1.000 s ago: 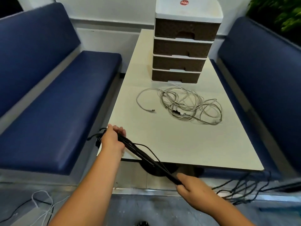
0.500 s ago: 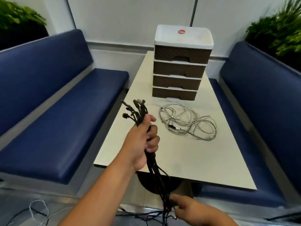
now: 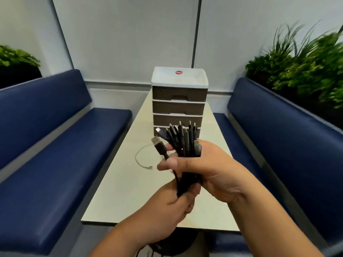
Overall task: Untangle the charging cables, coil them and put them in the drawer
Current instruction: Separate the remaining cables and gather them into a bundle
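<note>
**Both hands clamp the black cable bundle upright**

The right hand [image 3: 209, 171] grips the black cables [image 3: 182, 143] just below their plugs, which fan upward before the drawer unit [image 3: 179, 101]. The left hand [image 3: 172, 203] is closed on the same bundle directly beneath, touching the right. Half a second ago the left hand alone held the plug end while the right gripped low near the floor. A white cable [image 3: 143, 160] lies on the table [image 3: 118, 191].

I'm seeing the black charging cables [image 3: 182, 143] standing bunched upright above the table [image 3: 118, 191], plugs fanning upward. A pale cable [image 3: 142, 160] is lying looped mid-table. The four-drawer unit [image 3: 179, 101] is sitting at the far edge, drawers closed.
</note>
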The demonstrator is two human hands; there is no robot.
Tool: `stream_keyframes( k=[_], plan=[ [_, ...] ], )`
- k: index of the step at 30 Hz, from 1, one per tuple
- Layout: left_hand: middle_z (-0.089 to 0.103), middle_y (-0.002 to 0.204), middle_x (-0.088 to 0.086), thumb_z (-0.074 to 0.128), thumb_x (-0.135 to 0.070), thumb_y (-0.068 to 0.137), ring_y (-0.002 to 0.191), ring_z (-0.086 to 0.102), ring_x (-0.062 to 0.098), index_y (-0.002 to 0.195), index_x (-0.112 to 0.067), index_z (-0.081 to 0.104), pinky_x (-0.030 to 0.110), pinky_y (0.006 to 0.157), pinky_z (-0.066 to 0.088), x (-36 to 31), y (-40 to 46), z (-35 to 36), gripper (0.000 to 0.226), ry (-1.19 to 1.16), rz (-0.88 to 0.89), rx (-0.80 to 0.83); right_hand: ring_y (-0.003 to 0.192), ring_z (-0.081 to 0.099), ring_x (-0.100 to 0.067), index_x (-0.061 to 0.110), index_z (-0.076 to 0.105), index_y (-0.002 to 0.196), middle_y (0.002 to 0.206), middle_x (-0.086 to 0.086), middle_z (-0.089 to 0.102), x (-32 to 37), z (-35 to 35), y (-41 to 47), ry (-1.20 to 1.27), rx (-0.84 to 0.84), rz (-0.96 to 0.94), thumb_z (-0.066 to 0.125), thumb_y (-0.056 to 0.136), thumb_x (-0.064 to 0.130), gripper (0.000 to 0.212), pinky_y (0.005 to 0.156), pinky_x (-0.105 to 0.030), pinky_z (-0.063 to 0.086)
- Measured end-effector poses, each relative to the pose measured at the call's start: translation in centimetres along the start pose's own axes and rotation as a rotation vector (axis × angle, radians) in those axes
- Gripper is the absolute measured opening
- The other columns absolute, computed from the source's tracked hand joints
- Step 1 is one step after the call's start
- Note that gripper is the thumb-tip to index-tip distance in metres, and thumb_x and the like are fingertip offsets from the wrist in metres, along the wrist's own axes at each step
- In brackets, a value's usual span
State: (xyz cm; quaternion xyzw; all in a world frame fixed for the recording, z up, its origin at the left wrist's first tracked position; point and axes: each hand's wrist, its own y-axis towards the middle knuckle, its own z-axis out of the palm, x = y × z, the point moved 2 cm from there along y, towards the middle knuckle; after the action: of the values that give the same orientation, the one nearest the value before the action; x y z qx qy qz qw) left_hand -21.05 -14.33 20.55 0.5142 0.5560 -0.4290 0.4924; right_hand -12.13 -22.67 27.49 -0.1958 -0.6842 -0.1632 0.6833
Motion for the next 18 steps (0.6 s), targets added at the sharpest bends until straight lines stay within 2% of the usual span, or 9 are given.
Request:
stream_keyframes(
  k=[3, 6, 8, 11, 13, 14, 16, 18],
  plan=[
    [0.037, 0.060, -0.010, 0.040, -0.036, 0.101, 0.055, 0.026, 0.015, 0.066, -0.043, 0.047, 0.028, 0.051, 0.024, -0.2, 0.1, 0.1, 0.036, 0.062, 0.011, -0.020, 0.078, 0.071, -0.023, 0.003, 0.064, 0.107, 0.078, -0.014, 0.068, 0.5, 0.4, 0.0, -0.028, -0.009, -0.047, 0.083, 0.070, 0.007, 0.042, 0.079, -0.032, 0.057],
    [0.030, 0.058, -0.011, 0.040, -0.039, 0.096, 0.054, 0.020, 0.014, 0.063, -0.039, 0.044, 0.027, 0.050, 0.021, -0.3, 0.3, 0.3, 0.034, 0.032, 0.014, -0.008, 0.056, 0.057, -0.017, 0.005, 0.058, 0.085, 0.061, -0.004, 0.055, 1.0, 0.7, -0.2, -0.022, -0.055, -0.094, 0.072, 0.086, 0.014, 0.017, 0.064, -0.030, 0.051],
    [0.028, 0.060, -0.007, 0.041, -0.036, 0.095, 0.054, 0.018, 0.013, 0.061, -0.037, 0.043, 0.025, 0.049, 0.018, -0.5, 0.3, 0.5, 0.034, -0.035, 0.010, 0.021, 0.051, 0.048, -0.015, 0.012, 0.050, 0.075, 0.055, -0.002, 0.045, 1.1, 0.9, -0.1, -0.043, -0.073, -0.106, 0.065, 0.092, 0.021, 0.024, 0.065, -0.033, 0.047],
    [0.036, 0.062, 0.002, 0.042, -0.033, 0.091, 0.052, 0.023, 0.013, 0.059, -0.028, 0.042, 0.024, 0.051, 0.022, -1.3, 0.4, 0.5, 0.033, -0.084, 0.004, 0.073, 0.058, 0.059, -0.020, 0.018, 0.050, 0.070, 0.054, -0.001, 0.046, 1.8, 0.9, 0.1, -0.125, -0.057, -0.172, 0.061, 0.095, 0.027, 0.028, 0.073, -0.037, 0.047],
    [0.037, 0.060, 0.003, 0.042, -0.036, 0.092, 0.049, 0.024, 0.013, 0.058, -0.023, 0.038, 0.025, 0.051, 0.022, -1.9, 0.6, 0.7, 0.037, -0.112, 0.022, 0.089, 0.077, 0.070, -0.025, 0.022, 0.055, 0.077, 0.058, -0.003, 0.056, 2.7, 0.9, 0.3, -0.186, -0.053, -0.211, 0.059, 0.094, 0.034, 0.021, 0.087, -0.035, 0.050],
    [0.032, 0.058, 0.002, 0.042, -0.038, 0.094, 0.049, 0.021, 0.014, 0.059, -0.021, 0.034, 0.026, 0.049, 0.020, -2.1, 0.8, 0.8, 0.040, -0.154, 0.034, 0.079, 0.086, 0.071, -0.020, 0.023, 0.058, 0.085, 0.064, 0.000, 0.065, 3.1, 0.7, 0.4, -0.228, -0.066, -0.217, 0.059, 0.091, 0.040, 0.018, 0.089, -0.030, 0.050],
    [0.023, 0.059, 0.000, 0.043, -0.044, 0.094, 0.050, 0.016, 0.014, 0.062, -0.020, 0.028, 0.024, 0.047, 0.016, -2.4, 1.3, 1.0, 0.043, -0.237, 0.058, 0.040, 0.091, 0.068, -0.003, 0.028, 0.060, 0.097, 0.084, 0.010, 0.074, 3.8, -0.1, 0.8, -0.355, -0.131, -0.244, 0.055, 0.081, 0.056, 0.033, 0.084, -0.018, 0.047],
    [0.023, 0.059, -0.001, 0.043, -0.046, 0.093, 0.048, 0.017, 0.013, 0.063, -0.019, 0.033, 0.021, 0.045, 0.017, -2.5, 1.6, 0.9, 0.041, -0.282, 0.088, -0.011, 0.094, 0.067, 0.000, 0.031, 0.061, 0.104, 0.096, 0.013, 0.072, 4.1, -1.2, 0.9, -0.426, -0.223, -0.257, 0.056, 0.074, 0.066, 0.047, 0.084, -0.020, 0.050]
  ],
)
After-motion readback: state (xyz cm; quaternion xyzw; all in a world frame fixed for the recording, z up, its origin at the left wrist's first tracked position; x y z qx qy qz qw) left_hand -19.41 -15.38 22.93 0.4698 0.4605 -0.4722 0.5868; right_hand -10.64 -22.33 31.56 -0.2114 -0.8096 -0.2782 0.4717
